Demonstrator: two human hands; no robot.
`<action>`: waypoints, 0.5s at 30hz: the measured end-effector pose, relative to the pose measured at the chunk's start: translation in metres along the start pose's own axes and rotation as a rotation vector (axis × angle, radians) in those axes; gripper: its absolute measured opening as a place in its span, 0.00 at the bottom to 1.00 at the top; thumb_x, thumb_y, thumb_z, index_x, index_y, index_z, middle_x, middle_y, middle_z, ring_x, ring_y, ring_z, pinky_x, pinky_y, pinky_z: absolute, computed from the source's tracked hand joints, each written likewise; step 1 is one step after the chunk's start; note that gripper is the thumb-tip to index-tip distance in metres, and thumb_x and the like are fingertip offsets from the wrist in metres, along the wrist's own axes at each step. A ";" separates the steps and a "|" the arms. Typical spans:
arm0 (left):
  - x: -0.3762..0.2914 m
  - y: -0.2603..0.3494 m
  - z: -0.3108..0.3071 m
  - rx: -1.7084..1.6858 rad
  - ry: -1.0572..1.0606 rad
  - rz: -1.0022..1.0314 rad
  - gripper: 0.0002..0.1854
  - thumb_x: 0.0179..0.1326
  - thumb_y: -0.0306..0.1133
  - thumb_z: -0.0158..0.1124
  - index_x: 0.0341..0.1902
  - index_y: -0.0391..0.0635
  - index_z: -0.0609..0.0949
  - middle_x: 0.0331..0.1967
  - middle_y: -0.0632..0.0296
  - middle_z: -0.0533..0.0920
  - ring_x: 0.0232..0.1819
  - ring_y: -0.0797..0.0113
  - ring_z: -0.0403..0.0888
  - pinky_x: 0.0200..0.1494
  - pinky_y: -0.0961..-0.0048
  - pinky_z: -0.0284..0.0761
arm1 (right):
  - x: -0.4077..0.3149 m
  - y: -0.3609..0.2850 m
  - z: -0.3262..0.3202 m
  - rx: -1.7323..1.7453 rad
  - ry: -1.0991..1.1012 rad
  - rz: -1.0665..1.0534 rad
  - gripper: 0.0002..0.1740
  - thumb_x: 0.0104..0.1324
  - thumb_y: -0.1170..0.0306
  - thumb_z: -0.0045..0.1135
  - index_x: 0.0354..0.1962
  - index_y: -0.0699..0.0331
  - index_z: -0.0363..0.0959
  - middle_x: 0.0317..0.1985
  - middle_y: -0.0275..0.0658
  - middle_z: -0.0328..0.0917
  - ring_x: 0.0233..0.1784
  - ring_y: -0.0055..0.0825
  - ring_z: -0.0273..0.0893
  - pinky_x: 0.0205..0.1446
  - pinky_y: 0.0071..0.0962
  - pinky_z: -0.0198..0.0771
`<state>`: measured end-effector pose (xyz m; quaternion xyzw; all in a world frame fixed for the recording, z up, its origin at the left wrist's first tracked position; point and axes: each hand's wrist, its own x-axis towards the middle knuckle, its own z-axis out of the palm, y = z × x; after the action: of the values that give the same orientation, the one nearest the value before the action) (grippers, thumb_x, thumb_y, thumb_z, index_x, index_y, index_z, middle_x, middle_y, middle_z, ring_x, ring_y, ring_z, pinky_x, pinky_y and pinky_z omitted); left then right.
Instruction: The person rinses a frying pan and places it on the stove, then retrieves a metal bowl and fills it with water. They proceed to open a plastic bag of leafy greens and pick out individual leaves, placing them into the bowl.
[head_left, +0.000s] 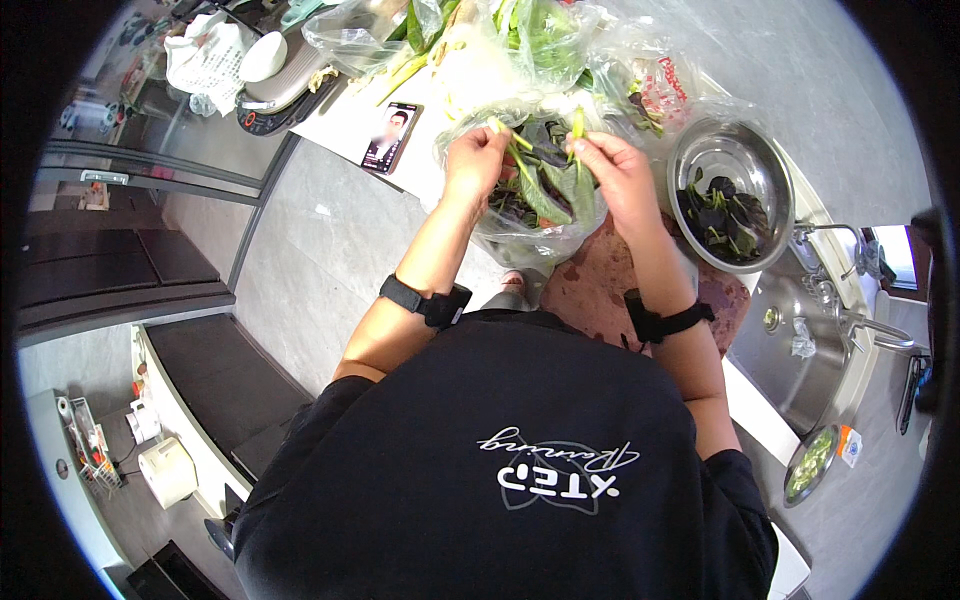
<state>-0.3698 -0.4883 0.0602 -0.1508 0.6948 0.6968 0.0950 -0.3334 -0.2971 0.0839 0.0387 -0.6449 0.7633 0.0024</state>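
Both of my hands are raised over a clear plastic bag (525, 244) of dark leafy greens at the counter's edge. My left hand (476, 161) pinches a pale green stem between thumb and fingers. Held by its yellowish-green stem in my right hand (616, 169) is a leafy green (581, 187), its leaf hanging down over the bag. Another leaf (544, 199) hangs between my hands; which hand holds it I cannot tell. Right of my right hand, a steel bowl (679, 214) has loose dark green leaves (724, 214) in its lower part.
A lit phone (390, 139) lies on the white counter, left of the bag. Beyond are more bagged vegetables (540, 37) and an electric cooker (277, 97). A reddish-brown board (585, 277) lies under the right forearm. At right are a steel sink (787, 367) and a dish of cut greens (811, 465).
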 end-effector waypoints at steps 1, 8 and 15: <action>0.001 -0.006 -0.005 0.108 -0.052 -0.037 0.12 0.65 0.35 0.58 0.38 0.35 0.79 0.27 0.59 0.81 0.26 0.72 0.78 0.28 0.77 0.77 | 0.003 -0.002 -0.004 0.101 0.005 0.083 0.12 0.67 0.71 0.55 0.44 0.71 0.77 0.35 0.33 0.80 0.33 0.16 0.73 0.41 0.17 0.69; -0.015 -0.008 -0.015 0.937 0.038 0.375 0.19 0.59 0.41 0.62 0.45 0.36 0.81 0.34 0.47 0.83 0.42 0.48 0.80 0.49 0.63 0.74 | 0.004 -0.017 -0.023 0.269 -0.136 0.280 0.17 0.70 0.67 0.48 0.47 0.73 0.74 0.39 0.39 0.79 0.32 0.19 0.72 0.39 0.19 0.69; -0.026 0.052 0.012 0.260 -0.356 0.444 0.16 0.63 0.38 0.61 0.47 0.37 0.81 0.37 0.61 0.83 0.40 0.72 0.79 0.47 0.75 0.73 | 0.006 -0.025 -0.009 0.054 -0.334 0.167 0.15 0.70 0.67 0.49 0.46 0.70 0.76 0.34 0.32 0.77 0.33 0.16 0.71 0.41 0.16 0.67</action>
<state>-0.3640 -0.4756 0.1174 0.1424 0.7664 0.6214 0.0789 -0.3383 -0.2841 0.1075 0.1115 -0.6165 0.7609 -0.1691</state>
